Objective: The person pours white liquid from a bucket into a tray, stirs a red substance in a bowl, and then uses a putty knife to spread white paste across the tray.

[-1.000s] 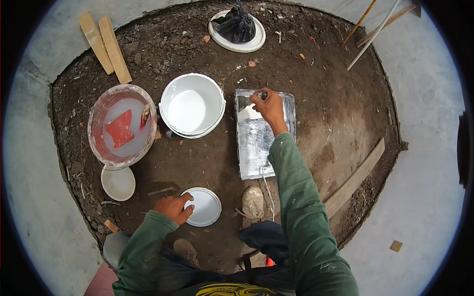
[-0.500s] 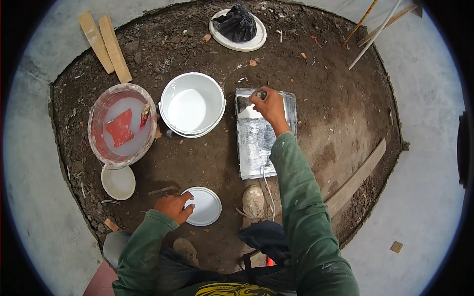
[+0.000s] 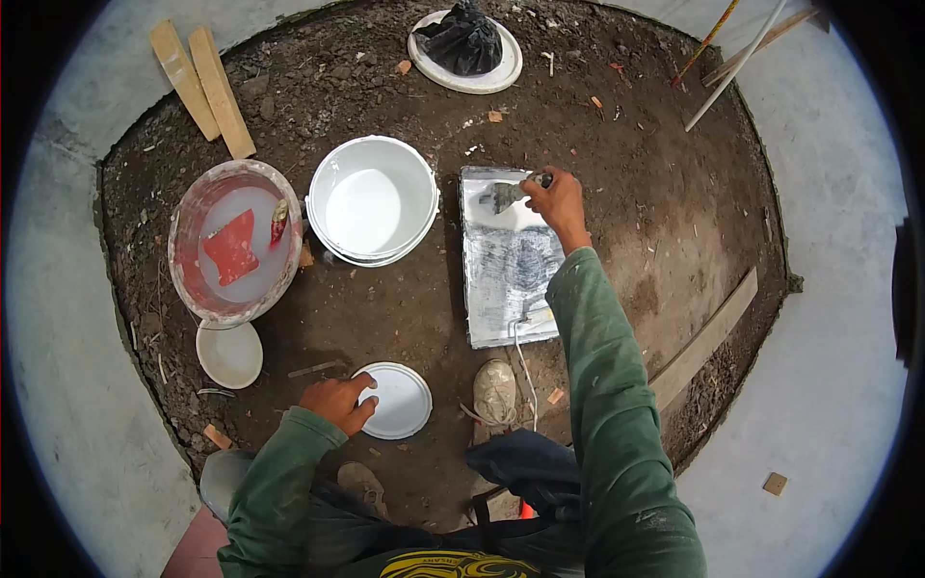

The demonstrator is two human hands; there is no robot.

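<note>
Narrow soil gap [image 3: 450, 241] between bucket [image 3: 420, 193] and tray [image 3: 491, 313], lid [image 3: 400, 405] below, plank [image 3: 708, 337] farther right

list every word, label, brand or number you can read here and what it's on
"ERSARY": small letters in the yellow shirt print; the start of the word cannot be made out, and the rest of the print is too unclear to read.
No readable text on the white bucket, tray or round lid.
</note>
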